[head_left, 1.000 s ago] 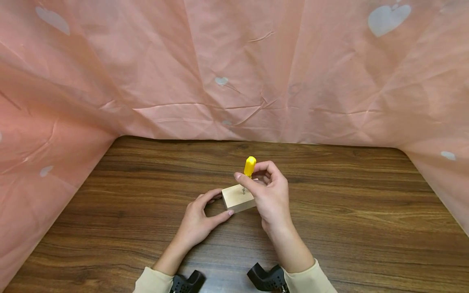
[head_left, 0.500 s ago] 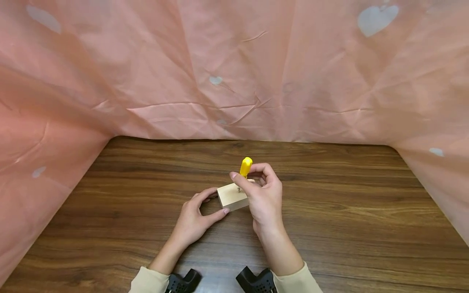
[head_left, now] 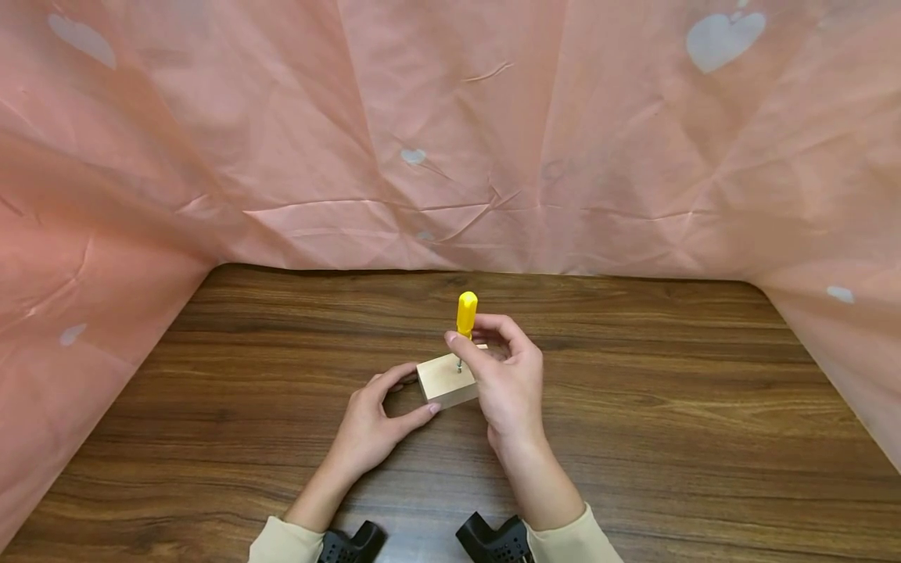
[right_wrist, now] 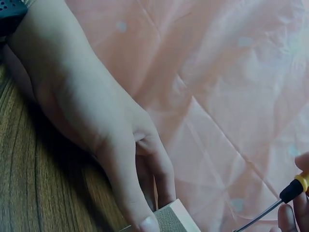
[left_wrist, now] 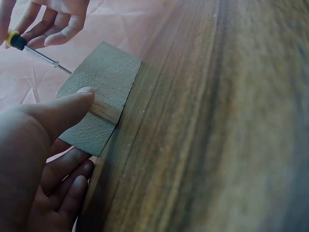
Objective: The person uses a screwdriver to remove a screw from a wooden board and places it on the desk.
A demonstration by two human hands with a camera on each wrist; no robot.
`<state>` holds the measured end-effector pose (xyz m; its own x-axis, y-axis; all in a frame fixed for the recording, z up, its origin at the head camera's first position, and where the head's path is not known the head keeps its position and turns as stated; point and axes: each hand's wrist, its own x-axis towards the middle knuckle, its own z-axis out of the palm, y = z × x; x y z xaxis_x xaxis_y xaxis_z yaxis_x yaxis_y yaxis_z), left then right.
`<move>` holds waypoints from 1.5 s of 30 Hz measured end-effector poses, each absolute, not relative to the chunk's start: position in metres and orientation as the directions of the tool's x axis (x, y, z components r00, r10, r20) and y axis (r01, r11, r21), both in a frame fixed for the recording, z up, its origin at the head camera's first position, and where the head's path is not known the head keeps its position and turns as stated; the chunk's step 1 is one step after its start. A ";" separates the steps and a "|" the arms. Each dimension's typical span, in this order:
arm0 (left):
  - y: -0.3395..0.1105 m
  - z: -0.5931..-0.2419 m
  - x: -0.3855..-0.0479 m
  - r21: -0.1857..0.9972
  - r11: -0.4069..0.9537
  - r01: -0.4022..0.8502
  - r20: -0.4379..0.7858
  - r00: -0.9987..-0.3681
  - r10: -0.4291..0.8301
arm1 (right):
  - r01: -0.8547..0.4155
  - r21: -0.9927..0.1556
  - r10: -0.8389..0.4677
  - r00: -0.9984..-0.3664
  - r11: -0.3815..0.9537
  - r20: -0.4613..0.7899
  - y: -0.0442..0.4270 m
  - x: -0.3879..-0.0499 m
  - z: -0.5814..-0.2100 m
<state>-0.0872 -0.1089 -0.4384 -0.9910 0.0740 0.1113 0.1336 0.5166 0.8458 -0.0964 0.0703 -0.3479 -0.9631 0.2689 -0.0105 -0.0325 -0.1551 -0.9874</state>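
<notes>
My left hand [head_left: 373,426] holds the near left end of a pale wooden block [head_left: 443,381] between thumb and fingers; the left wrist view shows its thumb on the block's side [left_wrist: 108,89]. A small screw [head_left: 460,368] stands upright on the block's top. Above it, my right hand [head_left: 515,383] pinches a yellow-handled screwdriver [head_left: 466,314] low on the handle, nearly vertical. In the left wrist view the shaft [left_wrist: 41,55] meets the screw [left_wrist: 62,67] in line. At the right wrist view's edge, the screwdriver [right_wrist: 291,191] is in my right hand [right_wrist: 302,215].
A brown wood-grain table [head_left: 669,407] lies under the hands. Pink cloth with pale hearts [head_left: 450,180] hangs behind the table and along both sides. Black devices sit at both wrists, left [head_left: 352,542] and right [head_left: 494,539], near the front.
The screwdriver handle has swung from a rightward lean to nearly upright, and more of the shaft shows above the screw. Both hands keep their grips, with the left nearly still.
</notes>
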 end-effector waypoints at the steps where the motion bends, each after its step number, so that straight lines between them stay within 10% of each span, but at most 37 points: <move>1: -0.109 -0.438 -0.087 0.846 0.517 0.133 0.111 -0.991 0.073 | -0.034 -0.988 0.269 -0.963 -0.149 -0.008 0.070 -0.096 -0.348; 13: -0.109 -0.439 -0.088 0.848 0.512 0.135 0.113 -0.991 0.073 | -0.042 -0.993 0.281 -0.960 -0.113 0.009 0.069 -0.097 -0.350; 21: -0.108 -0.440 -0.086 0.855 0.500 0.137 0.111 -0.991 0.081 | -0.221 -0.923 0.366 -0.869 0.314 0.333 0.067 -0.093 -0.357; 45: -0.109 -0.439 -0.088 0.862 0.490 0.130 0.105 -0.991 0.079 | -0.240 -0.917 0.366 -0.861 0.319 0.353 0.064 -0.095 -0.357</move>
<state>-0.0878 -0.1093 -0.4393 -0.9913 0.0788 0.1053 0.1305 0.4899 0.8619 -0.0946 0.0645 -0.3574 -0.8608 0.3665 0.3532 -0.2402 0.3194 -0.9167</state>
